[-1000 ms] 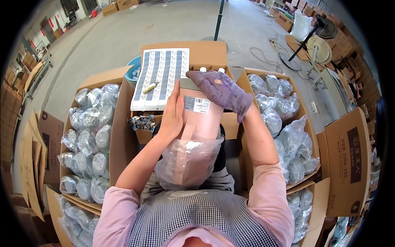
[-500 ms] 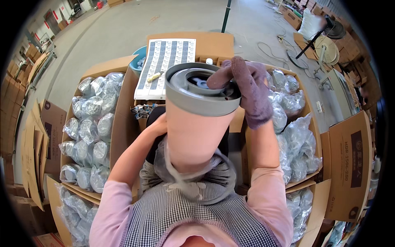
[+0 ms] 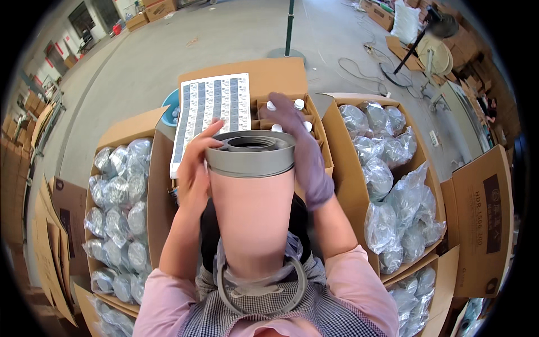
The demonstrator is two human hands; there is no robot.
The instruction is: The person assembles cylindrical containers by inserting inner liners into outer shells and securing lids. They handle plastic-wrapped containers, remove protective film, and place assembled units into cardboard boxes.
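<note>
A large pink cylindrical jug leans up from my lap, its grey collar facing away from me. Inside the collar is a dark threaded opening. A grey ring handle hangs at the jug's lower end, where clear plastic film is bunched. My bare left hand is open beside the collar, fingers spread, with a digit touching the rim. On the opposite side, my right hand, in a purple glove, is open with its fingers stretched past the collar; whether its palm presses on the jug is hidden.
A printed sheet of labels lies ahead on a carton flap. Beside it, a carton holds white-capped bottles. Cartons of plastic-wrapped pieces stand left and right. A blue tub sits behind the sheet; folded cardboard leans far left.
My right fingers have left the jug's opening and moved to its side. My left hand has come up from behind the jug to the collar. The blue part in the opening no longer shows.
</note>
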